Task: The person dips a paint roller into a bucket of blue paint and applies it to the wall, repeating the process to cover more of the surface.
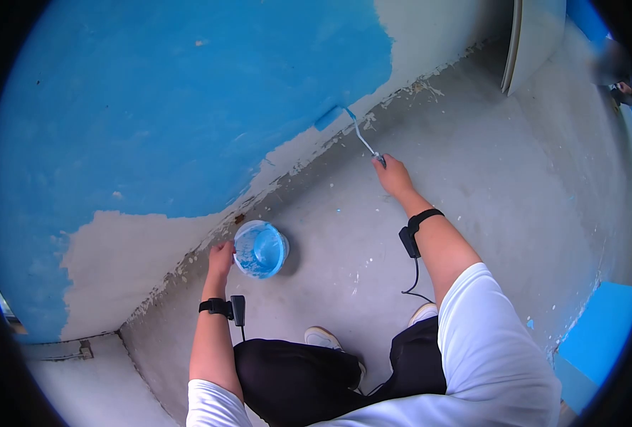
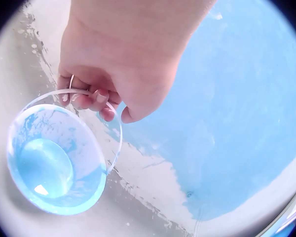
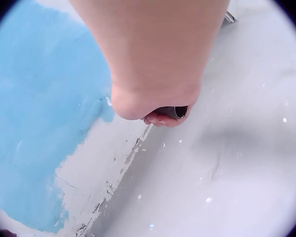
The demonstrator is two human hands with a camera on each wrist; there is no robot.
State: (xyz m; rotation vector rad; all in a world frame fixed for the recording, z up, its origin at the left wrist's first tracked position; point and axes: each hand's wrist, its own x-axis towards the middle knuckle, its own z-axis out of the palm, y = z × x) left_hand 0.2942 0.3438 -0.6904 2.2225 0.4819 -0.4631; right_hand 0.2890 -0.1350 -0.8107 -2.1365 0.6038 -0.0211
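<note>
My left hand (image 1: 221,259) holds a small white plastic bucket (image 1: 245,240) by its thin handle (image 2: 121,140), the fingers hooked around it. Blue paint (image 2: 45,170) pools in the bucket's bottom, and its inner walls are smeared blue. In the head view, my right hand (image 1: 395,178) grips a paint roller by its handle, arm stretched forward. The blue-coated roller sleeve (image 1: 328,118) lies against the lower wall, at the border of blue and unpainted surface. From the right wrist, the dark grip end (image 3: 180,112) shows inside the curled fingers; the sleeve is hidden there.
A blue-painted wall (image 1: 173,107) has bare whitish patches (image 1: 134,245) along its base. The grey floor (image 1: 465,156) is spotted with paint. A pale upright panel (image 1: 536,43) stands at the back right, a blue board (image 1: 604,331) at the right. Another person (image 1: 623,91) appears at the far right edge.
</note>
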